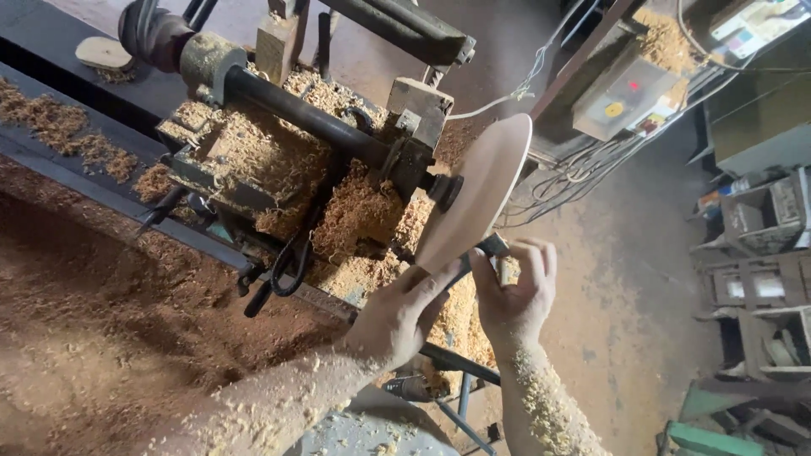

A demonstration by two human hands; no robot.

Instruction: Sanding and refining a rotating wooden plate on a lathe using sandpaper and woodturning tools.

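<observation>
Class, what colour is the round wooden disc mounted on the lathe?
Pale pinkish tan, plain and unpatterned wooden disc; the head view shows it best.

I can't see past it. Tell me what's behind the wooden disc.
Behind the wooden disc, the right hand grips a tool whose tip is hidden by the disc. The left hand touches the disc's lower edge.

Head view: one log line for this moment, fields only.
left hand: touching wooden disc edge | right hand: gripping small tool at disc | lathe: covered in wood shavings
</observation>
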